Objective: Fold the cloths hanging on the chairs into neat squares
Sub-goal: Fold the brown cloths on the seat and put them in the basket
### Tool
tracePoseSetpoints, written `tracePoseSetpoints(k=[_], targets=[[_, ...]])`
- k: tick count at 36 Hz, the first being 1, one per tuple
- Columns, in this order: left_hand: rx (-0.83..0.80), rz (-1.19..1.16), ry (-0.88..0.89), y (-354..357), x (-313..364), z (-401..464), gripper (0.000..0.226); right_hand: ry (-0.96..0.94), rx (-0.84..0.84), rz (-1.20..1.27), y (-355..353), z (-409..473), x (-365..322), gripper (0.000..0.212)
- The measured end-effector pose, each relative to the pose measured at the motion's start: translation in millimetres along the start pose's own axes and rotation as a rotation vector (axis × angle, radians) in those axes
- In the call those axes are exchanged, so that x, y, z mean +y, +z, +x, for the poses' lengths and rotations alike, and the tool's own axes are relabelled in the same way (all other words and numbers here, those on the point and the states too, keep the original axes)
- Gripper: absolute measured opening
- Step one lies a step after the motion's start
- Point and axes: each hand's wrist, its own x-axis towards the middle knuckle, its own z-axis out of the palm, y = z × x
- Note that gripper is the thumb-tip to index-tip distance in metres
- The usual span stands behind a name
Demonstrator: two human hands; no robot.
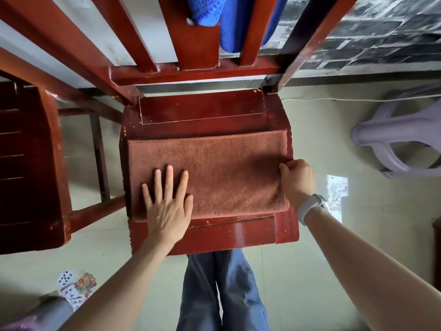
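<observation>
Cloth on a chair seat, two hands upon it.
The cloth lies flat on the seat of the chair, nearer its near edge. The left hand rests on the cloth's near-left part; the right hand is at its right edge. A second cloth hangs on the backrest, far. A stool stands right; another chair left; cards lie near left.

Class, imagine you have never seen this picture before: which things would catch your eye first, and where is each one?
First, the brown cloth, folded to a long rectangle on the red wooden chair seat. The left hand presses flat on its near left part, while the right hand pinches its right edge. Next, the bright blue cloth hanging over the chair back at the top.
</observation>
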Motion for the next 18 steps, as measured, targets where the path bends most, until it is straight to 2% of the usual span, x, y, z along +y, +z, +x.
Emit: tracePoseSetpoints(k=[10, 18], targets=[[-0.052, 0.016, -0.004, -5.4, -1.5, 2.0, 0.059, 0.091, -0.049, -0.137, 3.5, -5.2, -13.3, 0.030], [-0.076, -0.143, 0.026, -15.1, -7.8, 3.3, 0.056, 0.032, -0.134, 0.274, -24.4, -26.9, -26.2, 0.016]])
